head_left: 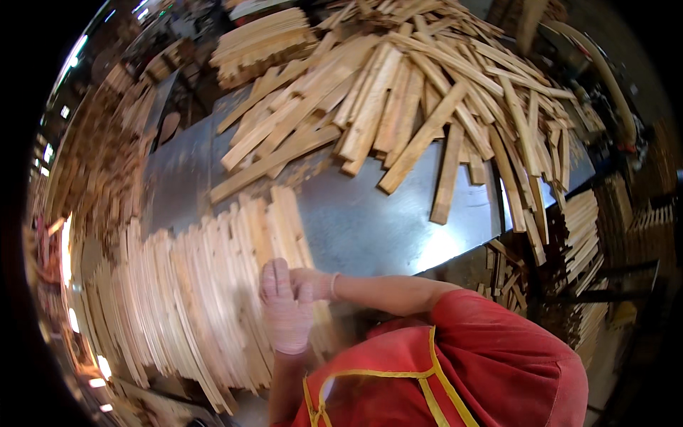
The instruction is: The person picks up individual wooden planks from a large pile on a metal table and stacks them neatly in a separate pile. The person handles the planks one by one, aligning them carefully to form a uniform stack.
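A row of pale wooden strips (192, 285) lies side by side at the left, over the near edge of the metal table. My left hand (286, 306), in a light knit glove, rests against the strips at the row's right end. Its fingers stretch away from me, flat and close together, with no strip gripped in them. My right hand (318, 283), gloved too, reaches across from the right and meets the left one. Its fingers are hidden behind the left hand, so what they hold or touch cannot be seen.
A large loose heap of wooden strips (413, 99) covers the far part of the metal table (341, 206). Behind it at the left stands a neat stack of strips (260, 43). More stacked strips (582, 228) stand at the right, beyond the table's edge.
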The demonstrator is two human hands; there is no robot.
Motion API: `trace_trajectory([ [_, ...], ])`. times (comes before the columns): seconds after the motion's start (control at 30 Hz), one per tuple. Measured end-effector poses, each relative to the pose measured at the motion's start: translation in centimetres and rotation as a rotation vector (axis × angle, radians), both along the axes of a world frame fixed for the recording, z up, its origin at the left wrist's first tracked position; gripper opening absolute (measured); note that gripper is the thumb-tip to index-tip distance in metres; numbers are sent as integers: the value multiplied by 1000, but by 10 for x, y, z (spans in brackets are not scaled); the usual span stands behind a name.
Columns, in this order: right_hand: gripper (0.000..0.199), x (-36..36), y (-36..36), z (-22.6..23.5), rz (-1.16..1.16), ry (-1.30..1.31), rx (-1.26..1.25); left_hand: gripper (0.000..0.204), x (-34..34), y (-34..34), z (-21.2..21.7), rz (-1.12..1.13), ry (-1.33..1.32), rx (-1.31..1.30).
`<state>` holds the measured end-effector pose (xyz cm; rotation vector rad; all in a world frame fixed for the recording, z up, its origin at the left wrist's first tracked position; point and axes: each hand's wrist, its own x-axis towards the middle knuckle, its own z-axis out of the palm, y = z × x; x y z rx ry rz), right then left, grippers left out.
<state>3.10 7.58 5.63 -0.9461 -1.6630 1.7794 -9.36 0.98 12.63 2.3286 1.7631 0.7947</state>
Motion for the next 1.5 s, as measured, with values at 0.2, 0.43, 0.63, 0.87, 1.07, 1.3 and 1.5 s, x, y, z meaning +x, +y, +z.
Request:
trace_trajectory([
  [0.2, 76, 317, 74, -6, -824, -494, 327, 81, 117, 48, -56, -173, 175, -72],
  [0.43, 81, 648, 48, 38, -1207, -1701, 649, 94, 259, 153, -90, -197, 320, -198],
  [0.63, 85, 707, 6, -2, -1251, -1432, 116, 96, 361, 190, -105, -164, 478, -454],
  [0.87, 88, 537, -35, 27, -1261, 20, -13, 87, 315, 97, -68, -277, -938, -1219],
  [1.07, 103, 316, -74, -22, -621, -25, -173, 90, 258, -11, -68, -265, -1123, -1059],
  [1.3, 111, 227, -92, -41, -88, -86, -23, 96, 140, -103, -57, -4, -950, -1022],
  [1.5, 92, 145, -41, -24, 134, -693, -146, 87, 107, -163, -94, 302, -143, -554],
])
